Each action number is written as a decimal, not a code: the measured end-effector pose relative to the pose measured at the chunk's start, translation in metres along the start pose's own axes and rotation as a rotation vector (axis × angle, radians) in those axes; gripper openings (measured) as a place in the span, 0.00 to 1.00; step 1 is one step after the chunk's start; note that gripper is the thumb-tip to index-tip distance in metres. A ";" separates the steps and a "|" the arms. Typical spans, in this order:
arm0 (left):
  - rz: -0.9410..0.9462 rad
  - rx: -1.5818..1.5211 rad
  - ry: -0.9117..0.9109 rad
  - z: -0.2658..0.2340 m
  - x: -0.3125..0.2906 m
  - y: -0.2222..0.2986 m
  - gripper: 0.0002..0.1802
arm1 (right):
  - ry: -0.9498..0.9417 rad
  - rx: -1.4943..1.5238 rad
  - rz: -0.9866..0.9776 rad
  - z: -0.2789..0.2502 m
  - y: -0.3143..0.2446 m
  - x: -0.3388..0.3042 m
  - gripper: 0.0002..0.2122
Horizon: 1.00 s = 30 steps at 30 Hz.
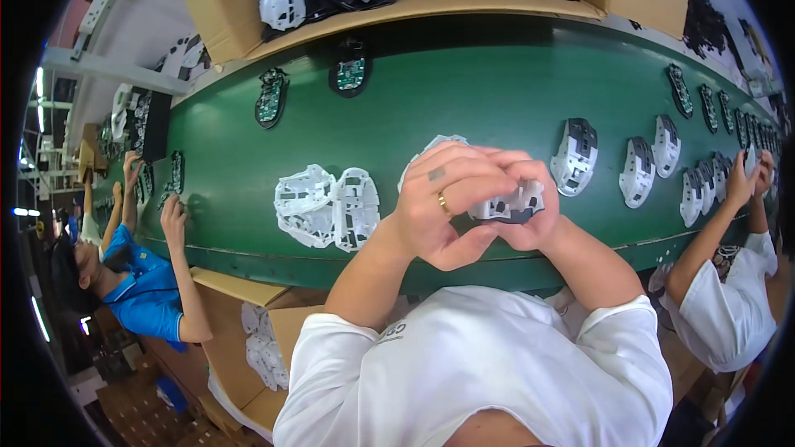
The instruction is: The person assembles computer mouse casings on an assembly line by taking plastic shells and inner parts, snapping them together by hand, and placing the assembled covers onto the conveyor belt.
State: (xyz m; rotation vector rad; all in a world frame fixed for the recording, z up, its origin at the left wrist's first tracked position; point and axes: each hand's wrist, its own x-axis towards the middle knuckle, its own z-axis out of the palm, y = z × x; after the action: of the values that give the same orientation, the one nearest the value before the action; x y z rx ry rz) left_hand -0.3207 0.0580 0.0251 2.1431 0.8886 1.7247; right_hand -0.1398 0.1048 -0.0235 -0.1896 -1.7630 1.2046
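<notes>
Both my hands are closed around a computer mouse shell [513, 203], white with a black lower edge, held just above the bench in front of my chest. My left hand [443, 199] curls over it from the left, its thumb along the near side. From the right, my right hand [537, 213] grips the other end, its fingers partly covered. Behind my left hand peeks a white plastic shell [435, 145], mostly hidden. Left of my hands, several white mouse shells [356, 209] lie on the green bench.
Two black mouse bases with green circuit boards [270, 99] lie at the far left. Mice with white and black shells [575, 157] stand to the right. A cardboard box [431, 5] of black parts borders the far side. Co-workers sit left, in a blue shirt [145, 290], and right.
</notes>
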 end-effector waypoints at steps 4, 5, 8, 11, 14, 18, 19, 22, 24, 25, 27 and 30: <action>-0.001 0.015 0.043 0.007 -0.011 0.003 0.18 | -0.016 -0.097 -0.135 -0.002 0.010 0.002 0.23; -0.009 0.035 0.061 0.009 -0.012 0.007 0.19 | -0.020 -0.082 -0.141 -0.001 0.008 0.003 0.23; 0.001 0.094 0.163 0.020 -0.017 0.014 0.20 | -0.059 -0.053 -0.109 -0.003 0.004 0.000 0.25; 0.009 0.074 0.247 0.033 -0.024 0.013 0.17 | 0.023 -0.017 -0.073 0.010 0.006 -0.015 0.26; -0.064 0.038 0.273 0.029 -0.027 0.017 0.16 | -0.013 -0.056 0.111 0.010 -0.009 -0.018 0.28; -0.153 0.046 0.351 0.035 -0.028 0.016 0.12 | 0.110 -0.111 0.127 0.009 -0.011 -0.025 0.30; -0.164 0.052 0.378 0.036 -0.025 0.017 0.12 | 0.097 -0.131 0.170 0.007 -0.012 -0.027 0.29; -0.203 0.110 0.419 0.036 -0.024 0.015 0.16 | 0.109 -0.173 0.230 0.011 -0.013 -0.024 0.29; -0.193 0.144 0.419 0.034 -0.027 0.012 0.15 | 0.127 -0.169 0.244 0.015 -0.005 -0.024 0.29; -0.191 0.157 0.412 0.034 -0.028 0.012 0.15 | 0.144 -0.098 0.267 0.017 -0.003 -0.023 0.28; -0.205 0.175 0.433 0.035 -0.029 0.010 0.15 | 0.192 -0.109 0.306 0.025 -0.005 -0.018 0.30; -0.193 0.190 0.434 0.038 -0.027 0.011 0.14 | 0.227 -0.057 0.304 0.026 -0.007 -0.019 0.29</action>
State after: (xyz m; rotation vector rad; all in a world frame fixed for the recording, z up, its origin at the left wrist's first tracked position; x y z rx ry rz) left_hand -0.2848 0.0394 -0.0005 1.7346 1.3701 2.1103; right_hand -0.1470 0.0737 -0.0313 -0.6230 -1.6072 1.2902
